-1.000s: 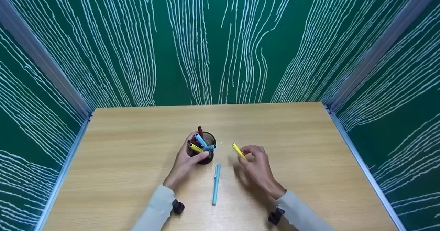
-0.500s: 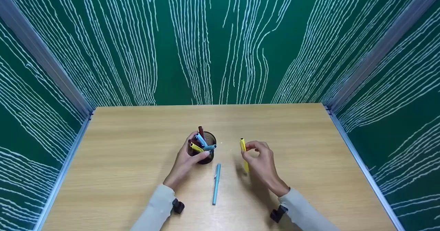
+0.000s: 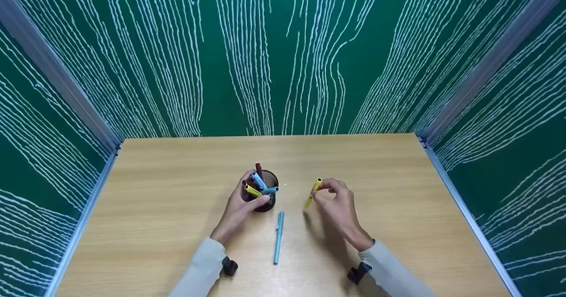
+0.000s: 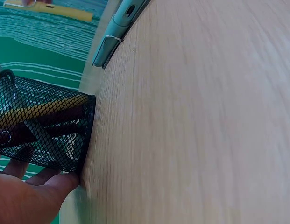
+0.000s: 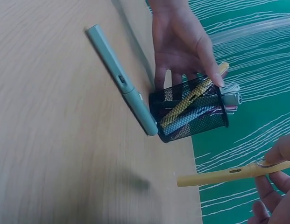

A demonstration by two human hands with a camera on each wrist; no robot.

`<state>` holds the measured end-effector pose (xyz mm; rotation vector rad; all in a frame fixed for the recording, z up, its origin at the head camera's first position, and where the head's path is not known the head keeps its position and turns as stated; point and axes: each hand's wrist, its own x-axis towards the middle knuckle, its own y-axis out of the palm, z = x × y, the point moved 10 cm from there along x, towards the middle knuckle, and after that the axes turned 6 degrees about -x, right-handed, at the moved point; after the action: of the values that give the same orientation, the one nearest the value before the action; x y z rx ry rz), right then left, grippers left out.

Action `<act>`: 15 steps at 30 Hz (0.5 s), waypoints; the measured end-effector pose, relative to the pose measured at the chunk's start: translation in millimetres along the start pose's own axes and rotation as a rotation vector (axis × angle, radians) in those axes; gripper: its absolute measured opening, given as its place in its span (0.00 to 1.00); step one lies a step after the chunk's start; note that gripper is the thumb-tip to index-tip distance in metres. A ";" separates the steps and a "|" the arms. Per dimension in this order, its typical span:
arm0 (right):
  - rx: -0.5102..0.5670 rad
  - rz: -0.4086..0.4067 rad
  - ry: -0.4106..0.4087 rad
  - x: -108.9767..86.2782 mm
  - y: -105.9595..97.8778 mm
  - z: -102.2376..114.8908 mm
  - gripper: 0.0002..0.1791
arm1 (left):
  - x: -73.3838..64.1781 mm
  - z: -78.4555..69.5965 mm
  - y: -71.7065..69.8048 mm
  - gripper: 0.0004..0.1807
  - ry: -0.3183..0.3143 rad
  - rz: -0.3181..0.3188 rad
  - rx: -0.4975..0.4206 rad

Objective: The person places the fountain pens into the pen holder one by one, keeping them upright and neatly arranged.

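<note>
My left hand (image 3: 236, 208) grips a black mesh pen holder (image 5: 189, 109) that stands on the table, thumb on its near side and fingers round the far one. Several pens lean in the holder: yellow, blue, teal and dark red. My right hand (image 3: 338, 206) pinches a yellow pen (image 5: 219, 177) near its capped end. That pen is held tilted above the table, right of the holder, its lower end pointing down. A light blue pen (image 3: 278, 239) with a clip lies on the table between the two hands.
The wooden table (image 3: 177, 169) is bounded by green panels (image 3: 283, 58) with wavy white lines at the back and sides. Metal posts (image 3: 477, 62) stand at the two back corners. Small black devices (image 3: 359, 272) sit on both wrists.
My right hand has moved a little to the right and turned the yellow pen from leaning left, through upright, to leaning right. The left hand and the pen holder stay put.
</note>
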<state>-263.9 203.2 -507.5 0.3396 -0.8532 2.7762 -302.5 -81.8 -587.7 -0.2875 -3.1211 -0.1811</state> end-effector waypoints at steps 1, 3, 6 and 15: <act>0.006 0.002 0.009 0.4 -0.2 -0.4 0.07 | -0.1 0.1 0.0 0.50 0.000 0.000 -0.001; 0.021 0.006 0.026 1.4 -0.6 -0.7 0.07 | -0.4 0.3 -0.1 0.50 0.001 -0.001 0.001; 0.057 0.009 0.045 3.5 -1.4 0.7 0.07 | -0.8 0.4 -0.4 0.50 0.000 -0.003 0.010; 0.149 -0.026 0.073 10.4 -6.2 8.3 0.07 | -0.9 -0.3 1.3 0.50 -0.001 -0.002 -0.008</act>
<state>-270.8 204.9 -494.7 0.2705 -0.6228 2.8156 -301.4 -80.7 -587.3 -0.2838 -3.1221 -0.1933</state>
